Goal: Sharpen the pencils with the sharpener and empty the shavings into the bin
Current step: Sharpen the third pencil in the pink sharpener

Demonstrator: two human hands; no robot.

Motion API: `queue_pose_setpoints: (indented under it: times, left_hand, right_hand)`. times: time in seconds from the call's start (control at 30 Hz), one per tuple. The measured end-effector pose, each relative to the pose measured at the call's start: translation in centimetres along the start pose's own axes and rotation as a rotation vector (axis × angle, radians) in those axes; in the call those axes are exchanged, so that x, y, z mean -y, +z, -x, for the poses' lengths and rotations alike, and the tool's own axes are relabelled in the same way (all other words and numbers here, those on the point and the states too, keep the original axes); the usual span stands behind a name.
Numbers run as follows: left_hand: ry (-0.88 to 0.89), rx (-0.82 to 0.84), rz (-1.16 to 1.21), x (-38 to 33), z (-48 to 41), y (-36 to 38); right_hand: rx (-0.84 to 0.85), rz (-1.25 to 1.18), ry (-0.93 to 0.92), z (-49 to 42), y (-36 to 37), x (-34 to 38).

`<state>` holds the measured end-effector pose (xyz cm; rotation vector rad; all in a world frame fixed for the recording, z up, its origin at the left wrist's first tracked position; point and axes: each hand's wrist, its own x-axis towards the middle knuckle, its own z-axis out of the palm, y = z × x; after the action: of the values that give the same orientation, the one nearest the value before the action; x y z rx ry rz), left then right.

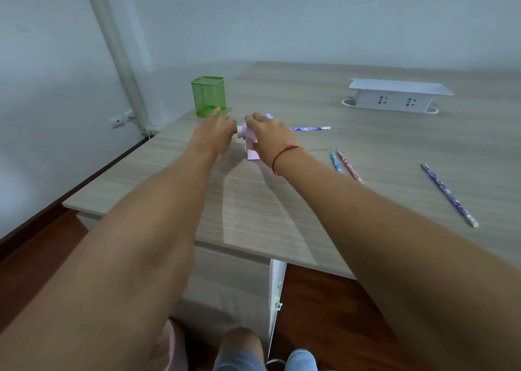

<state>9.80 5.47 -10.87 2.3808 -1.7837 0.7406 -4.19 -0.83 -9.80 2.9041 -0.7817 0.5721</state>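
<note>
The lilac sharpener (pixel 251 148) stands on the desk (pixel 394 145), a purple pencil (pixel 310 128) sticking from its right side. A blue pencil (pixel 336 162), a red pencil (pixel 349 168) and a second purple pencil (pixel 449 195) lie flat further right.

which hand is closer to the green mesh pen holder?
Left. The left hand sits just in front of the green pen holder, at the white crank end of the sharpener. The right hand grips the sharpener, farther to the holder's right.
</note>
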Motion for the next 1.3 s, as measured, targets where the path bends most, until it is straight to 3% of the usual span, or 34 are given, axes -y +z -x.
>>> queue_pose_setpoints:
  times: [0.27,0.47,0.6,0.8,1.03,1.13,1.3]
  left_hand:
    - [-0.1,-0.201,0.149,0.0,-0.1,-0.8]
    - [-0.028,-0.284,0.195,0.0,1.0,-2.9]
    - [0.034,-0.322,0.094,-1.4,3.8,-3.6]
    - [-0.128,-0.066,0.279,-3.1,6.6,-2.3]
    - [-0.033,0.185,0.178,-1.6,4.2,-0.5]
    - [-0.105,0.21,0.21,-1.1,2.4,0.0]
    - [-0.211,0.104,0.291,-0.5,0.3,-0.3]
  right_hand:
    - [0.009,-0.034,-0.006,-0.2,-0.3,-0.3]
    - [0.049,-0.047,0.015,-0.6,-1.1,0.0]
    - [0.052,-0.016,0.003,-0.5,-1.7,0.0]
    - [0.039,-0.017,-0.011,-0.1,-1.9,0.3]
    - [0.025,-0.029,-0.028,0.0,-2.0,-0.1]
    - [0.036,-0.02,-0.04,-0.2,-2.2,-0.1]
    - [0.044,-0.019,-0.03,-0.5,-2.4,-0.2]
